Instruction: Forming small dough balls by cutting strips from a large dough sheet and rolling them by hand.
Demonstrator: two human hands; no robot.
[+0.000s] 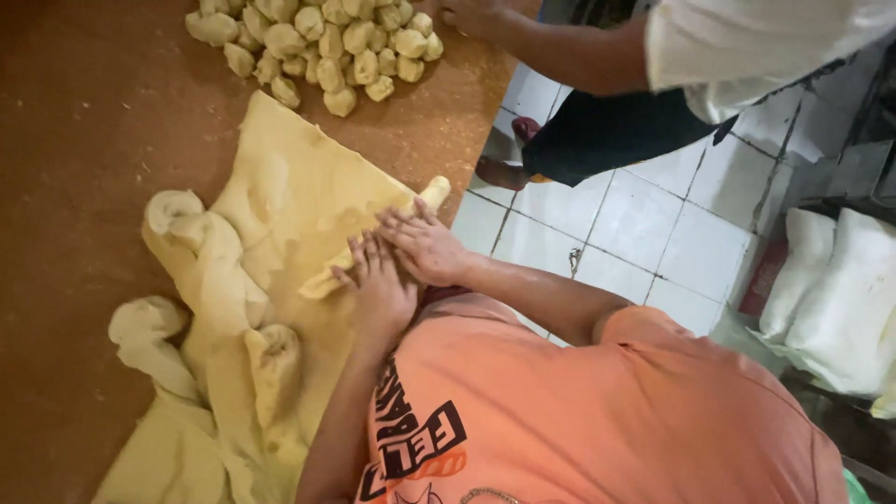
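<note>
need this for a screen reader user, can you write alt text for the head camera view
Both hands, left hand and right hand, press flat on a thin roll of dough at the edge of a pale dough sheet on a brown table. A pile of small dough pieces lies beyond, near another person's arm.

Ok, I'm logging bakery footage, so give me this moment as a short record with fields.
left hand: flat on the dough roll, palm down
right hand: flat on the same roll, beside the left hand
dough roll: long, pale yellow, lying at the edge of the dough sheet
dough pieces: heap of small lumps at the far end of the brown table
other person: stands at the table's far end, one hand by the heap
</note>
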